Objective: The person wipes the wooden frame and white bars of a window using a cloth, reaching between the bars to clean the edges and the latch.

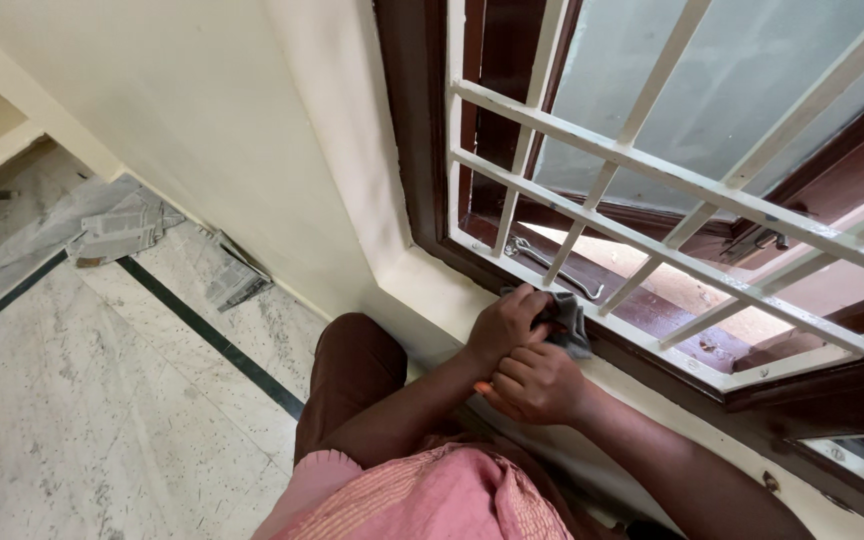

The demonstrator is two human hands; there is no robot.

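My left hand (pixel 505 322) grips a crumpled grey cloth (pixel 569 322) and presses it against the bottom rail of the white window grille (pixel 652 170), where the rail meets the cream sill (pixel 432 290). Just below it, my right hand (pixel 537 385) is curled shut and rests against my left wrist. A small orange tip (pixel 479 388) shows at its fingers; I cannot tell what it is. Both forearms reach up from my pink garment (pixel 432 495).
Behind the grille are a dark brown wooden frame (pixel 417 120), a metal window stay (pixel 552 268) and frosted glass panes (pixel 752 70). Sheets of newspaper (pixel 117 232) lie on the marble floor (pixel 102 400) along the cream wall. A dark stripe (pixel 212 338) crosses the floor.
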